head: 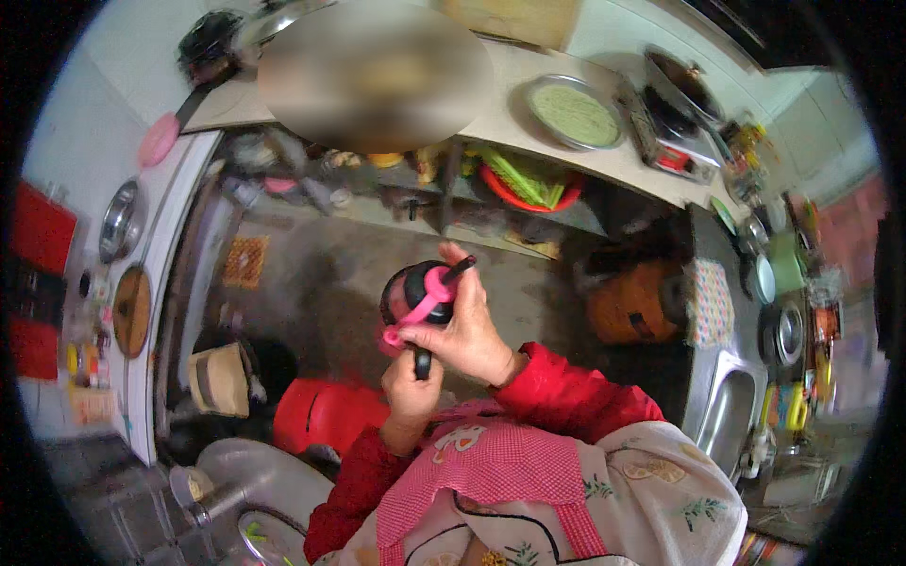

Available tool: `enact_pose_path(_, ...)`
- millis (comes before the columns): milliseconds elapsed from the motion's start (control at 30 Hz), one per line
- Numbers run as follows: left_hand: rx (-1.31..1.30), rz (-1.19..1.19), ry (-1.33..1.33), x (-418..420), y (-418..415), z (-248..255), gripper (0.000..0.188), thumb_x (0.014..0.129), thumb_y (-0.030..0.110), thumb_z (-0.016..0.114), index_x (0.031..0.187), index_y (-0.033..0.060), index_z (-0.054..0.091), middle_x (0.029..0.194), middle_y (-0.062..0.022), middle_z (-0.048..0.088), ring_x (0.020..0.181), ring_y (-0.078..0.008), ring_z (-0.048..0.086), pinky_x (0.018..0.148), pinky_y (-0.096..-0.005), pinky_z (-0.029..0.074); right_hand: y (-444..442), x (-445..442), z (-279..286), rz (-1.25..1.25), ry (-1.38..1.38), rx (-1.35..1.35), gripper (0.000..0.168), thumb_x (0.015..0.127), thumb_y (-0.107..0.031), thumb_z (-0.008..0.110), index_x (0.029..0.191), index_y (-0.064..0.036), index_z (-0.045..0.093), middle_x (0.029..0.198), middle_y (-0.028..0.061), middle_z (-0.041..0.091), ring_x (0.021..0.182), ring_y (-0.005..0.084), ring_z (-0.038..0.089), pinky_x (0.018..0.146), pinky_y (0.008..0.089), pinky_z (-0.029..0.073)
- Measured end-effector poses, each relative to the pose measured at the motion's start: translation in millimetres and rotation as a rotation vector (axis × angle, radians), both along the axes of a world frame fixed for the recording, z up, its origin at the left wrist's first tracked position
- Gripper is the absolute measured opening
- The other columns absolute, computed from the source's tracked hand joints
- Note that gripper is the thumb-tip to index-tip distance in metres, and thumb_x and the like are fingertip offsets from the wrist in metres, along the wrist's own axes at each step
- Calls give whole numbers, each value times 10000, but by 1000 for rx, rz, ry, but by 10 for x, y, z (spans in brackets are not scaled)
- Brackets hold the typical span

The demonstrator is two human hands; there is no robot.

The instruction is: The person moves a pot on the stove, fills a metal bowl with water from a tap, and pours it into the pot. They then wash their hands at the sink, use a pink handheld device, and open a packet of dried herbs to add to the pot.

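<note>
My left hand (pixel 413 393) is closed around a black handle at the lower end of a round black-and-pink vessel (pixel 407 293); its exact kind is unclear. My right hand (pixel 471 318) lies along the vessel's right side, its thumb near the lower end of a pink strap (pixel 426 305) and its fingers beside a dark stem sticking up from a pink ring. Both hands hold the vessel in front of my pink apron (pixel 509 453), above the floor.
Ahead on the counter (pixel 499 99) stand a metal bowl of pale green stuff (pixel 575 113) and a stove (pixel 672 152). A red basin (pixel 495 185) with green stalks is on the shelf below. A sink (pixel 729 410) lies right, a red container (pixel 325 414) lower left. A blurred patch hides part of the counter.
</note>
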State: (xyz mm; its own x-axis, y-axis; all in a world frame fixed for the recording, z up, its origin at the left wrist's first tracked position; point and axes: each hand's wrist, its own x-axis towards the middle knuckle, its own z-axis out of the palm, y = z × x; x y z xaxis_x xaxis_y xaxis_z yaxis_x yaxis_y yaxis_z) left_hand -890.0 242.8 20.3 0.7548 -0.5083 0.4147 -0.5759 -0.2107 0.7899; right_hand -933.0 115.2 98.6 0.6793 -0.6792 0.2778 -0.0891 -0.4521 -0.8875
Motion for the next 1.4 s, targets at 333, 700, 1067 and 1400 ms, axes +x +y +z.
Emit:
enact_pose_path(333,59,-781,251,-1894,-960,822,131,715,22,659,700,16,530,563,32,442,543,-56,420,491,-252,367,-658,-2882,298,-447,-166,-163,722,630,-207,834,1181,-22,405,1124,133,526,1012,211,539,870,333,446)
enact_pose_path(700,147,-1164,16,-4037,-1644,1039,126,671,65,632,765,-4,584,599,-164,533,513,-173,517,510,-322,424,-506,-6361,-124,-628,-572,251,815,792,-116,655,1459,-143,188,1432,104,326,1228,253,456,976,374,388)
enact_pose_path(1067,104,-1556,-837,-5807,-2093,1426,167,694,190,664,733,45,589,699,-184,632,680,-355,641,625,-451,509,-153,-7257,-166,-1397,-648,-162,409,770,-74,715,1128,-22,525,1093,70,586,923,184,603,864,302,471)
enact_pose_path(1400,211,-1566,-1402,-6469,-2940,1133,139,777,143,555,817,51,650,756,-168,668,706,-322,674,606,-442,536,755,-8228,197,-1605,-866,-146,345,863,-189,626,1140,-70,458,1093,85,558,992,192,584,762,378,568)
